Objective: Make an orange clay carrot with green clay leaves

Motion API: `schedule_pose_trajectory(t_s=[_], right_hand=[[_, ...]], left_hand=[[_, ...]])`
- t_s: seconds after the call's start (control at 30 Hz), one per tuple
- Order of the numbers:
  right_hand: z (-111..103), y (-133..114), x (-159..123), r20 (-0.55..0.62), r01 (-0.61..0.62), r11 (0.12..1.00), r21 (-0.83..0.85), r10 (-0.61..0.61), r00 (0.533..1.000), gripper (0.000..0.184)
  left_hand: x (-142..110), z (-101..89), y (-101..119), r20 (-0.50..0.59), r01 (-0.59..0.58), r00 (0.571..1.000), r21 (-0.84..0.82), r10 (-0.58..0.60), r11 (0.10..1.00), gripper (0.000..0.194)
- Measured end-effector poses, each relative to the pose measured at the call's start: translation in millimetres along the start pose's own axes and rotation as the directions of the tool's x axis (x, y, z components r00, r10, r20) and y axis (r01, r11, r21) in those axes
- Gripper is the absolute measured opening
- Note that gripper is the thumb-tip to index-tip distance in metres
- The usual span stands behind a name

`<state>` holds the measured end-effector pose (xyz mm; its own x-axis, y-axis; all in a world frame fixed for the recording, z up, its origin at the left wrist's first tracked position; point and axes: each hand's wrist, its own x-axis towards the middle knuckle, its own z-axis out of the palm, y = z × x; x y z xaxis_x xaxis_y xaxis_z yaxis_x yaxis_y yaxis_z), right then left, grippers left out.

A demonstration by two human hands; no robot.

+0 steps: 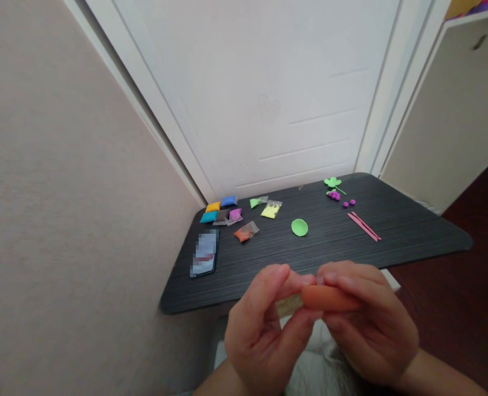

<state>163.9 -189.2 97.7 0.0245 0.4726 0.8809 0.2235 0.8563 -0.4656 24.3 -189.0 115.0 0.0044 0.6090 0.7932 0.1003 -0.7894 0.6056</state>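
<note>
An orange piece of modelling clay [328, 298], thick and rounded at its end, is held between both hands just in front of the table's near edge. My left hand [266, 324] pinches its left end between thumb and fingertips. Wrapped around the other end is my right hand [370, 319], its fingers on top and thumb below, hiding part of the clay. Beyond the hands, a flat light-green clay disc [299, 227] lies on the dark table [269, 264].
Small bags of coloured clay, among them an orange one [246, 232] and a yellow one [272, 209], lie at the back left near a phone [205, 253]. Pink modelling tools [363, 226], purple balls [349, 203] and a green clover shape [333, 182] are at the right. A white door [248, 82] stands behind.
</note>
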Motion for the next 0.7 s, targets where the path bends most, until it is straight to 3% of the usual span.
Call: schedule_pose_trajectory(t_s=[0.17,0.33,0.43,0.7], right_hand=[[3,3,-3,0.033,-0.052,0.998,0.027,0.052,0.998,0.041],[6,-1,-4,-0.002,-0.077,0.994,0.076,0.078,0.997,0.043],[6,-3,-3,-0.004,-0.071,0.997,0.032,0.072,0.997,0.042],[7,1,-3,-0.004,-0.040,0.998,0.045,0.040,0.999,0.046]], left_hand=[[4,-3.9,-3,0.114,-0.172,0.981,0.170,0.154,0.970,0.038],[1,-5.6,-3,0.114,-0.337,0.940,0.448,0.321,0.828,0.030],[-4,-5.0,-3,0.098,-0.332,0.939,0.502,0.329,0.799,0.035],[-13,-7.5,-7,0.088,-0.225,0.974,0.530,0.211,0.818,0.043]])
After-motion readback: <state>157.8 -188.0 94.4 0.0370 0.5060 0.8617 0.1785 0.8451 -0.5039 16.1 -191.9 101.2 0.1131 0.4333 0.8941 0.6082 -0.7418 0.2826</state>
